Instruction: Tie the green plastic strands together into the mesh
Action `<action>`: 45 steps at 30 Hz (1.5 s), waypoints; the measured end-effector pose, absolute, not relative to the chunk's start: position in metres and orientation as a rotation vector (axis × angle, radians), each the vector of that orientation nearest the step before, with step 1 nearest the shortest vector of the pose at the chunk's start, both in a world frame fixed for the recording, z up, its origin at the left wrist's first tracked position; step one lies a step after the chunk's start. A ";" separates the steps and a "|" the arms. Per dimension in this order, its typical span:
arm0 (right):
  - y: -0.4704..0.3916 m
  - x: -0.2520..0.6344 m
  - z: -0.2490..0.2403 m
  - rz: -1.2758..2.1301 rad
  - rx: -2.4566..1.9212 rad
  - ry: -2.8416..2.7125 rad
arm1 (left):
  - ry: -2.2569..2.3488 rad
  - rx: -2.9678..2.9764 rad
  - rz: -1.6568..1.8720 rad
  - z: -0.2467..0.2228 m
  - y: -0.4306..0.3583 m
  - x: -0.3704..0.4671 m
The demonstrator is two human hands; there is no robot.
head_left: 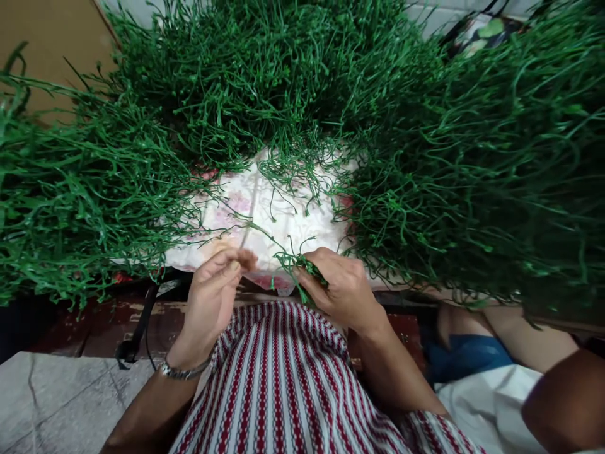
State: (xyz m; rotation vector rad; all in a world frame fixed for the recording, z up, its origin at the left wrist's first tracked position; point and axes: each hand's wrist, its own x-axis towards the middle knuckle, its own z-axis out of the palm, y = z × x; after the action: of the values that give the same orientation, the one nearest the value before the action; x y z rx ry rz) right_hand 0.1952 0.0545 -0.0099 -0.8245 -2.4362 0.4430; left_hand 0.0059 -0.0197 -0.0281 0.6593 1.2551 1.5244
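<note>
Close to the near edge of a white flowered cloth (302, 217), my right hand (338, 284) is closed around a small bunch of green stems (302, 268), their thin curled tips sticking out to the left. My left hand (220, 280), a metal bracelet at its wrist, is raised just left of the bunch, apart from it. Its thumb and fingers are pinched together, with a blurred brownish thing (246, 259) at the fingertips that I cannot make out. One long stem lies across the cloth between the left heap and the bunch.
Large heaps of green stems surround the cloth at the left (85, 195), back (265, 69) and right (482, 176). At my right sits another person, with a bare arm (567, 400) and blue shorts (472, 359) showing. A patterned bag (486, 31) is at the back right.
</note>
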 end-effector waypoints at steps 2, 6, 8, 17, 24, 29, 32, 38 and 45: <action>0.057 0.193 -0.010 0.348 -0.832 -2.508 | 1.530 1.074 1.506 -0.027 -0.029 0.006; 0.056 0.181 -0.009 0.304 -0.767 -2.609 | 1.690 2.064 1.365 -0.015 -0.020 0.008; 0.054 0.177 -0.010 0.345 -0.754 -2.617 | 1.657 2.257 1.188 -0.013 -0.010 0.008; 0.057 0.198 -0.007 0.436 -1.058 -2.199 | 1.512 1.956 1.212 -0.027 -0.010 -0.001; 0.057 0.180 -0.008 0.909 -0.617 -2.416 | 1.389 1.905 1.271 -0.025 -0.010 -0.001; 0.055 0.165 -0.033 1.273 -0.625 -2.142 | 1.397 1.806 1.393 -0.030 -0.014 0.009; 0.051 0.166 -0.039 1.372 -0.665 -1.998 | 1.446 1.836 1.374 -0.029 -0.016 0.010; 0.046 0.174 -0.036 1.317 -0.671 -2.119 | 1.483 2.103 0.998 -0.023 -0.016 0.001; 0.047 0.188 -0.028 1.096 -0.483 -2.534 | 1.325 2.405 0.685 -0.012 -0.021 -0.009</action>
State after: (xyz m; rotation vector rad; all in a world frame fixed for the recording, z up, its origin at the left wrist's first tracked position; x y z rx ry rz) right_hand 0.1881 0.0467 -0.0279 -0.4833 -2.5342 1.0956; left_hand -0.0090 -0.0212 -0.0121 2.4054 1.3252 0.6852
